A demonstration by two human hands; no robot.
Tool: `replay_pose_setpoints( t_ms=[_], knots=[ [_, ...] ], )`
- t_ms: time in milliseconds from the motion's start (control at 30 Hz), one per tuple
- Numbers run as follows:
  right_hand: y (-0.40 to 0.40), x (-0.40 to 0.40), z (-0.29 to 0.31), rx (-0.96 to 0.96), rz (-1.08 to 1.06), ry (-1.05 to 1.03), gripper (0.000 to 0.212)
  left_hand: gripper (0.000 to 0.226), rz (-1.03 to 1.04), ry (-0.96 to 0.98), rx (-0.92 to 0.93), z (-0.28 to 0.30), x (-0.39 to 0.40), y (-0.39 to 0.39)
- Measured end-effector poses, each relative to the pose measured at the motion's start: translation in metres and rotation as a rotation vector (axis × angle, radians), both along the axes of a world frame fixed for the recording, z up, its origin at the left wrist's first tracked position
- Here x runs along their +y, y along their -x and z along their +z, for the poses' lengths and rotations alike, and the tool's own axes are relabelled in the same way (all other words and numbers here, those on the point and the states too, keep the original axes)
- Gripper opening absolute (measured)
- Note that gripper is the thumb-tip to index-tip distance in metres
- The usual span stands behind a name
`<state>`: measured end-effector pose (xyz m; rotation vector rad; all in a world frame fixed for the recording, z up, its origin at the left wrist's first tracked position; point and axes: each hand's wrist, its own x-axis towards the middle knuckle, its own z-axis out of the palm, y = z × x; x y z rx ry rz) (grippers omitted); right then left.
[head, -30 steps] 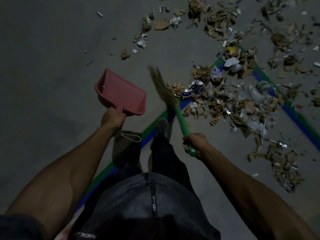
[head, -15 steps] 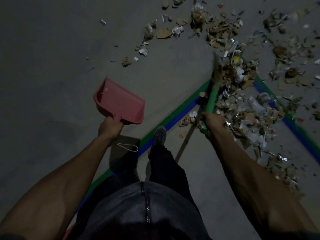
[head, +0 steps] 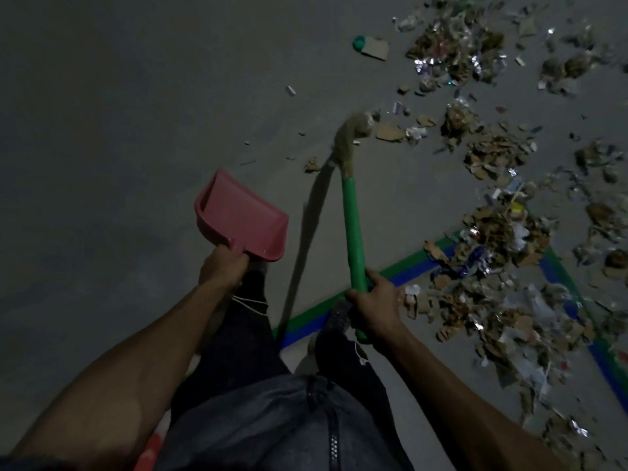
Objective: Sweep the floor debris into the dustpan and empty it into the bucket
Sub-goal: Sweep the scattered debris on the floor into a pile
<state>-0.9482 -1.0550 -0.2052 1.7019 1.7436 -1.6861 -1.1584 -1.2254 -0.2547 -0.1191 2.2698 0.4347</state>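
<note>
Setting: dim grey floor [head: 119, 130], seen from above by the head camera; the person's legs and a shoe stand at lower centre.
Left hand [head: 222, 268]: fingers wrapped round the short handle of the dustpan, gripping it.
Dustpan [head: 243, 217]: pink plastic, held up off the floor, mouth pointing away and to the left; its tray shows no load.
Right hand [head: 375, 302]: closed round the lower part of the broom's green handle [head: 353, 232].
Broom [head: 351, 137]: straw head stretched forward, its tip curled against the floor near a flat piece of cardboard [head: 390, 132] at the near edge of the litter.
Debris [head: 503, 229]: torn cardboard, paper and foil scraps spread thickly across the right side, with a few stray bits left of the broom head; well apart from the dustpan.
Floor tape [head: 401, 268]: green and blue strips, partly buried under the litter.
Green cap [head: 358, 42]: lies far up, touching a cardboard scrap.
Bucket: not in view.
Step in hand: judged to be gathering, raking loose scraps into a pile; nothing collected.
Next move calls for: drawing the straw tip back toward the feet to bunch the scraps, then lowering the dustpan lip flat to the floor beside the pile.
</note>
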Motion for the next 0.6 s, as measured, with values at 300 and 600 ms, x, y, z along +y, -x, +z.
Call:
replay_pose_setpoints(
  t_ms=[300,600],
  knots=[
    [0.159,-0.055,-0.038,-0.081,0.541,-0.072,0.042,0.045,-0.077,0.144,-0.079,-0.028,-0.064,0.126],
    [0.224,-0.062,-0.079,-0.202,0.138,0.272,0.046,0.056,-0.026,0.191,-0.109,-0.047,-0.085,0.17]
  ],
)
